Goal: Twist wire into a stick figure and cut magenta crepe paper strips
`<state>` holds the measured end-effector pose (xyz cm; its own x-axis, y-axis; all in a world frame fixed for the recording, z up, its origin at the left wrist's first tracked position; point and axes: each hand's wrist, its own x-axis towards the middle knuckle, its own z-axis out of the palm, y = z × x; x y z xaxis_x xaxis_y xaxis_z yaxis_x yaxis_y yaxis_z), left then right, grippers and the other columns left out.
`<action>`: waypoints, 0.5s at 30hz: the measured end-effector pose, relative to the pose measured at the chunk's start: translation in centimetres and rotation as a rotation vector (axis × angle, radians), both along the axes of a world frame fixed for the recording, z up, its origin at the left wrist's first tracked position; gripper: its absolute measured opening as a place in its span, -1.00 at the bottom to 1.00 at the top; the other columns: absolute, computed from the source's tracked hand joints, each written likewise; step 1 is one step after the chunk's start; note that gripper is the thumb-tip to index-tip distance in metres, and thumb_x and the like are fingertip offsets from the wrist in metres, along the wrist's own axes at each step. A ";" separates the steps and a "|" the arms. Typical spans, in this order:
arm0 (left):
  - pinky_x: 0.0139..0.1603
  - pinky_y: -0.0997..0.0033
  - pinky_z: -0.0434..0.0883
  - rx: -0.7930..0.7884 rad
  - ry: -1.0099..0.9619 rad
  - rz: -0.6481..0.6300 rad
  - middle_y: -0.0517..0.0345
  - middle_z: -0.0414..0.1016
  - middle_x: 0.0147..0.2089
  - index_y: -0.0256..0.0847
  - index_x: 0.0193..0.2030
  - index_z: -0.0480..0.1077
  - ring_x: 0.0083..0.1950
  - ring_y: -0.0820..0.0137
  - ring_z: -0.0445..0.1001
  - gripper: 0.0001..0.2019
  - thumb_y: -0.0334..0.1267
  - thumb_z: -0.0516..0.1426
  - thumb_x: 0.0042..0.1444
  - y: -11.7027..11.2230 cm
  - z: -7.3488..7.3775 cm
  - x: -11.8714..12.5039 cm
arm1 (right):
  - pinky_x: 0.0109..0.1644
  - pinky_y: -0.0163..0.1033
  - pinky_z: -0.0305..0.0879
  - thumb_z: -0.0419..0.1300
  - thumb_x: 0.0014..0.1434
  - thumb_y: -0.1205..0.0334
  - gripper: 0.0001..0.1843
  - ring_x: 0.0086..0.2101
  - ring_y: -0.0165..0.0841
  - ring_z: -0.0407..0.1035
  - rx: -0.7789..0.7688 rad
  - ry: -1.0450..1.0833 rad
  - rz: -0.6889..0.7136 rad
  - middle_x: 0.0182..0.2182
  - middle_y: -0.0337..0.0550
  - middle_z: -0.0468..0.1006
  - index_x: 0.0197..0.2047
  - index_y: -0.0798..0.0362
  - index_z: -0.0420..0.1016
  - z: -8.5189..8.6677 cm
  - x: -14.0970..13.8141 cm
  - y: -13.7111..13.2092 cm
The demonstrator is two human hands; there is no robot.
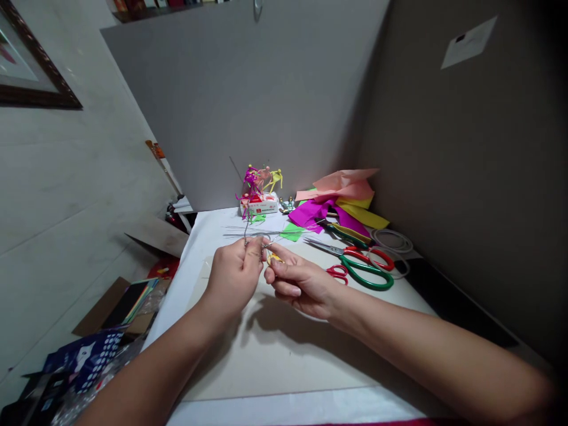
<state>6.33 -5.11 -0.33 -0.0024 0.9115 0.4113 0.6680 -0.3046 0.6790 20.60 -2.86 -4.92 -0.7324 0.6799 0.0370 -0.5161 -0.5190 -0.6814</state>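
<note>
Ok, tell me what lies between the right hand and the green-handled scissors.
In the head view, small red-handled scissors lie between the right hand and the green-handled scissors.

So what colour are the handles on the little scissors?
The little scissors have red handles, seen best in the head view.

Light reaches you evenly from above and ahead, and your left hand (235, 278) and right hand (302, 284) cast a soft shadow (270, 325) toward you across the worktop (284, 370). The wide lens bends the walls (222, 106) at the edges, and the far right corner falls dark and soft.
</note>
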 end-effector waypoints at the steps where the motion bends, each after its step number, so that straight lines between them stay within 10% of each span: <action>1: -0.47 0.46 0.18 -0.059 -0.079 -0.042 0.26 0.27 -0.66 -0.20 -0.55 0.24 -0.57 0.46 0.27 -0.64 -0.15 -0.09 0.24 -0.1 0.1 0.0 | -0.59 -0.47 -0.18 0.20 0.15 0.33 -0.40 -0.70 -0.67 -0.06 0.022 -0.002 -0.012 -0.47 -0.31 0.46 0.21 -0.14 0.14 -0.1 0.0 -0.1; 7: -0.44 0.50 0.22 -0.317 -0.532 -0.331 0.34 0.12 -0.72 -0.21 -0.56 0.18 -0.59 0.50 0.28 -0.62 -0.09 -0.06 0.23 0.0 0.2 0.1 | -0.58 -0.42 -0.16 0.26 0.10 0.24 -0.47 -0.64 -0.61 -0.02 0.280 -0.074 -0.259 -0.52 -0.25 0.48 0.16 -0.08 0.32 -0.7 -0.5 -0.3; 15: -0.53 0.53 0.09 -0.471 -0.706 -0.410 0.30 0.17 -0.67 -0.28 -0.62 0.24 -0.66 0.62 0.09 -0.60 -0.10 0.01 0.18 -0.2 0.6 0.0 | -0.40 -0.33 0.26 0.23 0.10 0.28 -0.71 -0.49 -0.50 0.30 0.712 -0.174 -0.507 -0.40 -0.22 0.56 -0.07 -0.05 0.54 -0.8 0.1 0.9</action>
